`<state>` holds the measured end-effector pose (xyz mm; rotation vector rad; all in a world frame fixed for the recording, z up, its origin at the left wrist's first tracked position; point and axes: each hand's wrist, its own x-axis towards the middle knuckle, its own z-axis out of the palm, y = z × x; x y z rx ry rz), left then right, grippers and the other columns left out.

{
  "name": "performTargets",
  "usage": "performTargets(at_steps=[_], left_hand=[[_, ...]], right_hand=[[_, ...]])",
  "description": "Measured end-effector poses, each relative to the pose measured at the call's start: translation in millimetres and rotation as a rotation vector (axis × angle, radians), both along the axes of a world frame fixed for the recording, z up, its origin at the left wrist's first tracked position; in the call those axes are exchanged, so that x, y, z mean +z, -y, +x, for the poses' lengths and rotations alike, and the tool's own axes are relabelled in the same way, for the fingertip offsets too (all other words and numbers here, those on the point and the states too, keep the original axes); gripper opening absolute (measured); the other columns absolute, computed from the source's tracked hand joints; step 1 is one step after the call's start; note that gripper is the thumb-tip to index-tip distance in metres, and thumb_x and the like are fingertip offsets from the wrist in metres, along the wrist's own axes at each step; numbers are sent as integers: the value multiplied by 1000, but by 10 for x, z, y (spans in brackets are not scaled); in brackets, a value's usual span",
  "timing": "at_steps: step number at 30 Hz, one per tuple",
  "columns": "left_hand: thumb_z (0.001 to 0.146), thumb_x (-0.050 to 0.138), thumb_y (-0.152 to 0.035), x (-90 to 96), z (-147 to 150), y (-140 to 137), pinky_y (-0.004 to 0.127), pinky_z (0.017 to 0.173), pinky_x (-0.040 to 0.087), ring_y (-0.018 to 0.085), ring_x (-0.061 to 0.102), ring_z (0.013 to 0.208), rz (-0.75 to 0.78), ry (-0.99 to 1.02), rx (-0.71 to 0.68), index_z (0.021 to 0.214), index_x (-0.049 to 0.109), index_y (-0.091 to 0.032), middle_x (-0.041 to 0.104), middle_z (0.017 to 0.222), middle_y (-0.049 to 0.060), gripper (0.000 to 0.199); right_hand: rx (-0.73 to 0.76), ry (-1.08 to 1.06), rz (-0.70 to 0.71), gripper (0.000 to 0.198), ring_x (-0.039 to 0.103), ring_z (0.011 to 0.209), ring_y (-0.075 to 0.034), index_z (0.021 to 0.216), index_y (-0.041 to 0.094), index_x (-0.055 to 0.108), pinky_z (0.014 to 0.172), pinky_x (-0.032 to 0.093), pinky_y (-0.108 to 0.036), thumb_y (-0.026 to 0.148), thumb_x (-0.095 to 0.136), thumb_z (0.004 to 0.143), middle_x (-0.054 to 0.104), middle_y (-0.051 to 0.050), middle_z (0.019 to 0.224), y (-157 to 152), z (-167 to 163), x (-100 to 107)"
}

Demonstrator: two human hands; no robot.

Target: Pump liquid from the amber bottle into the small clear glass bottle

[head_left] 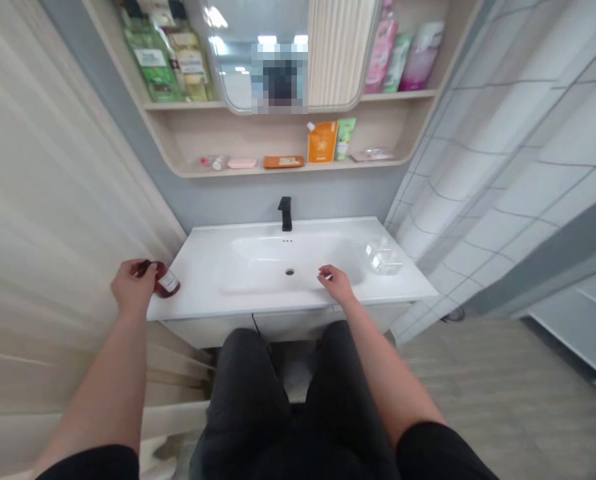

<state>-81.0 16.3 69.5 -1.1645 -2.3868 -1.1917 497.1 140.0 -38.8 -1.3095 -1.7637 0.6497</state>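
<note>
At the left end of the white washbasin counter (198,260), my left hand (134,285) is closed around the dark neck end of a reddish-brown bottle (167,281) with a white label. The bottle tilts, its base pointing right and down, close over the counter's edge; I cannot tell whether it touches. My right hand (336,283) hovers over the front right part of the sink basin (258,263). Its fingers are loosely bent and a little apart, with nothing seen between them. Behind the basin stands a black faucet (286,215).
Transparent containers (384,259) sit on the counter's right end. Above, a shelf (198,137) bears an orange pouch (322,143), a green tube (345,139) and small items, with taller bottles (153,63) beside the mirror (233,73). A curtain (78,167) hangs left; tiled wall (498,160) stands right.
</note>
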Motion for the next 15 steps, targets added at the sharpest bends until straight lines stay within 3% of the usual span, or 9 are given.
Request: performTargets(at_steps=[4, 9, 12, 15], left_hand=[[84, 94, -34, -77, 21, 25, 37, 109, 58, 20, 70, 114, -36, 27, 3, 138, 62, -22, 76, 128, 3, 64], [87, 90, -35, 38, 319, 109, 42, 117, 55, 24, 68, 125, 0, -22, -6, 142, 59, -19, 71, 139, 9, 65], [86, 88, -37, 128, 869, 160, 44, 114, 58, 26, 70, 126, 74, 75, -153, 143, 55, -19, 72, 138, 10, 68], [87, 84, -37, 133, 1726, 248, 43, 105, 65, 28, 71, 132, 173, 244, -468, 139, 55, -25, 70, 143, 12, 61]], right_hand=[[-1, 13, 8, 25, 76, 90, -25, 106, 23, 78, 85, 60, -38, 35, 67, 86, 83, -7, 99, 8, -6, 16], [-15, -17, 69, 23, 75, 97, -26, 103, 23, 77, 89, 61, -41, 34, 63, 89, 83, -10, 106, 110, -41, 99], [61, -72, 160, 27, 75, 106, -28, 111, 23, 76, 92, 62, -44, 34, 66, 88, 81, -11, 113, 343, -209, 194], [322, -108, 215, 57, 71, 126, -31, 143, 28, 68, 103, 62, -49, 37, 78, 88, 73, -12, 142, 720, -515, 352]])
